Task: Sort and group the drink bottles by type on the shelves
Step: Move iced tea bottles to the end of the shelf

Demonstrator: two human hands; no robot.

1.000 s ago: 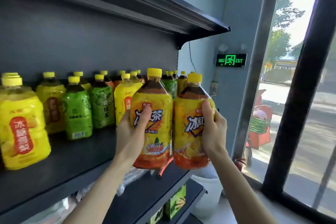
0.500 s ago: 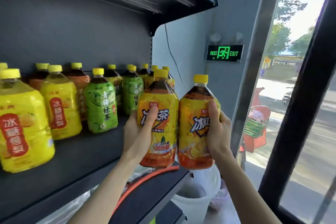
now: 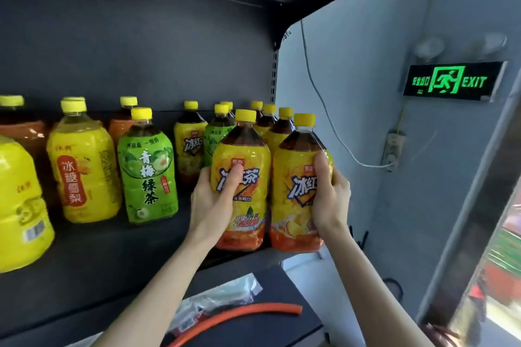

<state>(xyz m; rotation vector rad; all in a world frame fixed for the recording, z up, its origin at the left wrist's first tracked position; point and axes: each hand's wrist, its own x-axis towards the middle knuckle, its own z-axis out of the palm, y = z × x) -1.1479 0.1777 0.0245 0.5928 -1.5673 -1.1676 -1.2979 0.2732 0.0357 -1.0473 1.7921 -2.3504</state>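
A person's left grip (image 3: 214,200) clasps the left iced-tea bottle (image 3: 248,205) and the right grip (image 3: 329,197) clasps the right iced-tea bottle (image 3: 296,205). The two stand upright and touch side by side at the right front corner of the dark shelf (image 3: 98,262). Whether their bases rest on the shelf cannot be told. A green tea bottle (image 3: 146,175) stands farther left on the shelf. An orange hose (image 3: 239,315) lies below the shelf.

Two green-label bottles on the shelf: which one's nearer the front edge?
The green-label bottle beside the yellow pear-drink bottle, fully visible. The other green one stands further back, half hidden behind the iced-tea bottle held by the left hand.
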